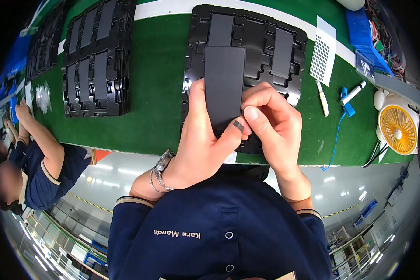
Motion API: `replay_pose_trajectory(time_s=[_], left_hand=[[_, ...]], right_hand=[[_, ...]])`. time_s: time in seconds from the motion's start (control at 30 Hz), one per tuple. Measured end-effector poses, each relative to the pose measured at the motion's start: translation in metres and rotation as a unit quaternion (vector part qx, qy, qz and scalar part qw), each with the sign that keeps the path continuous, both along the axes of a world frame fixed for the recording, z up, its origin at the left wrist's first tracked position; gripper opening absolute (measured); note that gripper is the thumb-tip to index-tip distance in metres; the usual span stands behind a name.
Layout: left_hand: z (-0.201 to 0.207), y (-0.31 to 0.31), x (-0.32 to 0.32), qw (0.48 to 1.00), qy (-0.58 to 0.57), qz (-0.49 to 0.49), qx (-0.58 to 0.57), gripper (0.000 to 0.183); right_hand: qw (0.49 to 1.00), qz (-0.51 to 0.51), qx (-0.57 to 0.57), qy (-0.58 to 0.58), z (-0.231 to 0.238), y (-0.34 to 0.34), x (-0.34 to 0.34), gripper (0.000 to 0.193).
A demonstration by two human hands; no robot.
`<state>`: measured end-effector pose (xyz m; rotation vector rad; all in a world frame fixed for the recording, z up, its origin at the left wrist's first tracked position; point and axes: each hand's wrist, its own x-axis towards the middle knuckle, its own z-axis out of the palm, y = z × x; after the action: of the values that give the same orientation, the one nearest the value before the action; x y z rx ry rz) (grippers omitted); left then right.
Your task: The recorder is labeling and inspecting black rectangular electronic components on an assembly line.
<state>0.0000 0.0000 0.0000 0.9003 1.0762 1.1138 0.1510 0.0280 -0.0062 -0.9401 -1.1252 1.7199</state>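
Observation:
My left hand (198,140) grips a dark grey, flat rectangular slab (224,79) by its sides, thumb across its near end. Small dark patches (238,125) show on that thumb's tip. Close beside it, my right hand (276,123) has thumb and forefinger pinched together at the slab's right edge; what lies between them is too small to make out. Beneath the slab is a black moulded tray (254,63). Similar dark slabs lie in its slots, one (221,29) at the far left and another (282,53) at the right.
Stacked black trays (119,70) with more slabs stand to the left. On the right are a sheet of small dark stickers (323,51), a white-handled tool (322,99), a marker (353,93), a yellow fan (397,129) and a blue bin (366,37) of wires. A co-worker (44,154) sits at far left.

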Motion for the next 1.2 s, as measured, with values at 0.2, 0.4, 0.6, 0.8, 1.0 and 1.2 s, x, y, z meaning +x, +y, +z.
replay_pose_trajectory(time_s=[0.2,0.4,0.6,0.8,1.0,1.2], left_hand=[[-0.002,0.000,0.002,0.998,0.050,-0.003,0.033,0.054],[-0.003,-0.002,0.003,0.995,0.084,0.004,0.057,0.054],[-0.009,-0.003,0.004,0.986,0.130,0.023,0.100,0.053],[0.005,0.006,-0.010,0.934,-0.319,-0.100,-0.124,0.038],[-0.007,0.002,-0.002,0.739,-0.557,-0.220,-0.308,0.043],[-0.013,0.004,-0.001,0.694,-0.586,-0.246,-0.338,0.040]], right_hand=[[0.999,-0.027,0.015,-0.027,0.000,-0.005,-0.002,0.008],[0.998,-0.041,0.024,-0.042,0.000,-0.007,-0.004,0.008],[0.998,-0.043,0.031,-0.045,-0.001,-0.008,-0.006,0.007],[0.990,-0.068,0.086,-0.087,-0.001,0.008,0.005,0.041],[0.978,-0.100,0.131,-0.126,-0.005,0.019,0.013,0.017],[0.976,-0.109,0.127,-0.138,-0.009,0.017,0.016,0.019]])
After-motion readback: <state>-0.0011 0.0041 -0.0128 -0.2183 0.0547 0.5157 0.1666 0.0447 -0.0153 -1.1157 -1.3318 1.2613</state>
